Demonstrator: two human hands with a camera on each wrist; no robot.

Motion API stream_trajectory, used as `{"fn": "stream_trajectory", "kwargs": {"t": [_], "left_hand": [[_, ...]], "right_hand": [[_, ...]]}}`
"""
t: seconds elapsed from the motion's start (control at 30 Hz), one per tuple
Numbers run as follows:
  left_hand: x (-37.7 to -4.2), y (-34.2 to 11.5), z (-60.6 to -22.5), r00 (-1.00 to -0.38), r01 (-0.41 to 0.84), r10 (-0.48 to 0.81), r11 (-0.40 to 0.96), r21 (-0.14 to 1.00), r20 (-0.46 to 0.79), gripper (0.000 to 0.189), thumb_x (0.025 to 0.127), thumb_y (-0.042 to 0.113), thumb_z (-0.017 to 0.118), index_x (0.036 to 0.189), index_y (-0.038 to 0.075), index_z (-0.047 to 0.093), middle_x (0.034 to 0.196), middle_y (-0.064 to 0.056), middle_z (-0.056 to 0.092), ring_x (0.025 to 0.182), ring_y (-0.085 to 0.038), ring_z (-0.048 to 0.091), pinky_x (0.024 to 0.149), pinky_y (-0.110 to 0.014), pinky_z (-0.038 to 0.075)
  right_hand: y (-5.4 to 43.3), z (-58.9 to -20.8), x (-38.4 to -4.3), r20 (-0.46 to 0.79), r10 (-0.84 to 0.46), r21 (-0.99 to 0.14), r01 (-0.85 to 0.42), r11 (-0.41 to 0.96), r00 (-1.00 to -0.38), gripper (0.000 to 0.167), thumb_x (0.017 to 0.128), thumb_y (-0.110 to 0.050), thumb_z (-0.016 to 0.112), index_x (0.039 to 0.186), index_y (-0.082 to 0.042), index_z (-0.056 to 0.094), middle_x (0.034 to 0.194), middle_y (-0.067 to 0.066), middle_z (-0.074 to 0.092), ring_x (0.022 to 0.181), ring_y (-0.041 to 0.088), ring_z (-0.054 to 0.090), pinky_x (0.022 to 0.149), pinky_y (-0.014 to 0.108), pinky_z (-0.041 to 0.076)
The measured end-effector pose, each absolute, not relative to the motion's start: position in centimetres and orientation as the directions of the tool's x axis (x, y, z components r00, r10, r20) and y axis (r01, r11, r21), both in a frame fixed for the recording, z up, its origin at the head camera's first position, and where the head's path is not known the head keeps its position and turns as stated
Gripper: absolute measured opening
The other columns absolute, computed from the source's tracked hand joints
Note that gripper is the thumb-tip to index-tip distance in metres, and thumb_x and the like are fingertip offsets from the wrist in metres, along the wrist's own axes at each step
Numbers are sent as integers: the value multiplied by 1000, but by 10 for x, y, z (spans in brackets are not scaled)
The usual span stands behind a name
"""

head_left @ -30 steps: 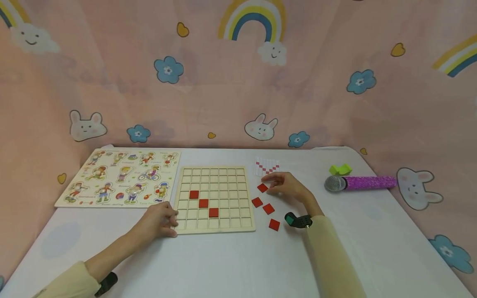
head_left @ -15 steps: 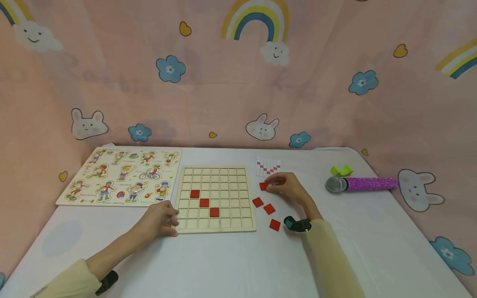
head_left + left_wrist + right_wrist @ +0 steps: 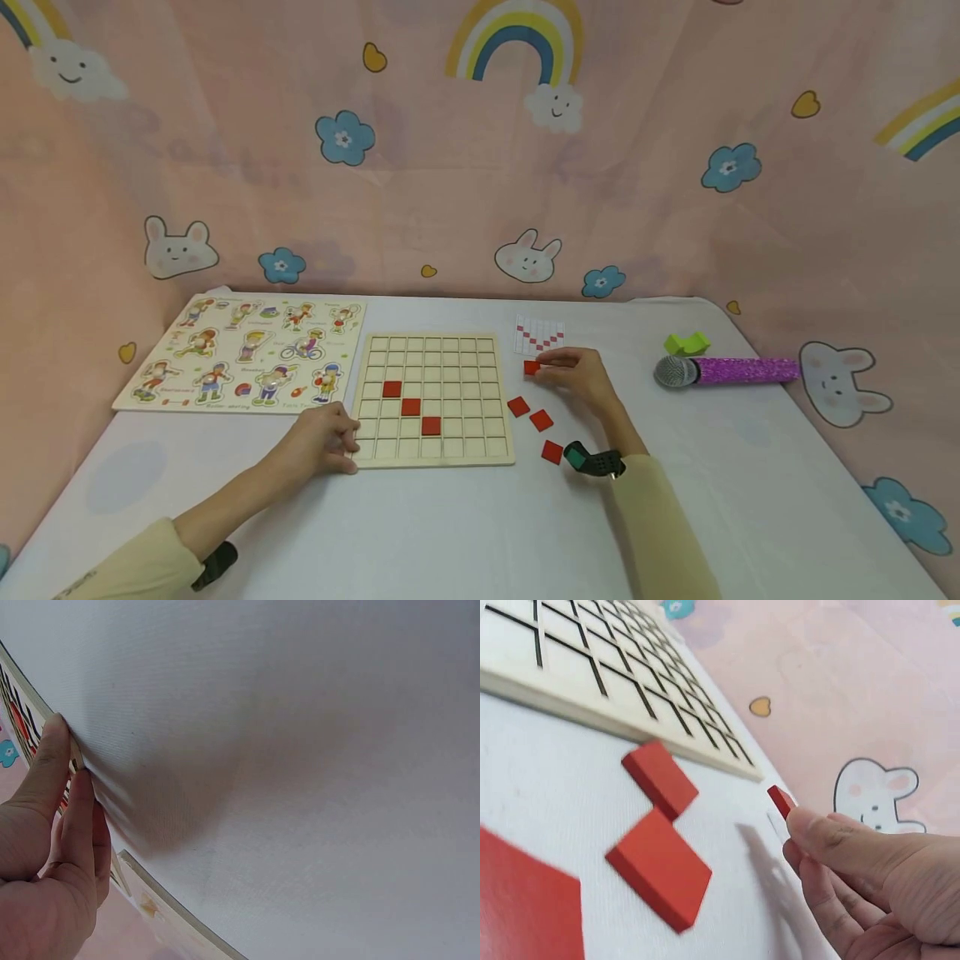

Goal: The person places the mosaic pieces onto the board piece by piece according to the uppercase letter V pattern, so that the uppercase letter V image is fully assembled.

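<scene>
A wooden grid board (image 3: 462,400) lies on the white table, with three red square tiles set diagonally in its cells. My left hand (image 3: 320,442) grips the board's near left corner; in the left wrist view, the thumb and a finger (image 3: 80,817) meet at that corner. Between thumb and fingertips, my right hand (image 3: 581,375) pinches a red tile (image 3: 781,801), which the right wrist view shows lifted off the table. Three loose red tiles (image 3: 541,420) lie beside the board's right edge, left of and below the right hand.
A small pattern card (image 3: 538,330) with a red V of squares lies behind the right hand. On the left sits a picture puzzle board (image 3: 225,350). A purple glitter microphone (image 3: 738,369) and a bright green piece (image 3: 686,342) lie at the right. A patterned curtain hangs behind.
My right hand has taken hold of the far red tile, picked it up and moved it slightly away from me. The left hand stays at the board's corner.
</scene>
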State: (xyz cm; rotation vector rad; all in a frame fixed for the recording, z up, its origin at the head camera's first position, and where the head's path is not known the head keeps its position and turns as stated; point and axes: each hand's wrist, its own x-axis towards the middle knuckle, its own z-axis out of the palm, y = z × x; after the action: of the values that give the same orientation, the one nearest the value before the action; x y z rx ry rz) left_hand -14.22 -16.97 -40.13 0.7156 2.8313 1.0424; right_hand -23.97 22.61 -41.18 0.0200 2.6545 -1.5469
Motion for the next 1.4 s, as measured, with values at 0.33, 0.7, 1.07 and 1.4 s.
{"fn": "stream_trajectory", "kwargs": {"t": [0.33,0.7,1.07,1.4], "left_hand": [[-142,-169,-401,-910,355,407,678,644,73,28,59,6,88,64,12,60,85,2,59,99,-32,63,66,-24,43],[-141,-170,-403,-901,384,423,666,640,100,28,59,6,87,64,11,60,84,0,59,100,-35,63,65,-24,44],[-142,-170,-403,-895,394,433,651,649,109,27,60,6,87,65,11,61,84,1,58,100,-34,63,64,-23,44],[-143,-170,-403,-888,417,442,654,631,128,27,60,6,87,65,11,62,86,0,60,99,-34,62,68,-24,46]], "right_hand": [[203,-405,-236,-70,-28,-916,53,398,-997,30,85,-6,72,113,1,67,112,17,67,102,27,66,93,34,47],[183,-403,-235,-78,-53,-938,55,343,-996,31,83,-2,72,112,4,66,110,19,68,100,28,67,92,35,48],[162,-404,-240,-80,-90,-935,44,353,-993,32,80,-9,78,108,1,68,106,15,70,100,26,65,97,38,45],[141,-406,-246,-80,-114,-941,37,337,-990,30,79,-8,78,107,0,69,105,14,70,98,24,66,96,37,45]]}}
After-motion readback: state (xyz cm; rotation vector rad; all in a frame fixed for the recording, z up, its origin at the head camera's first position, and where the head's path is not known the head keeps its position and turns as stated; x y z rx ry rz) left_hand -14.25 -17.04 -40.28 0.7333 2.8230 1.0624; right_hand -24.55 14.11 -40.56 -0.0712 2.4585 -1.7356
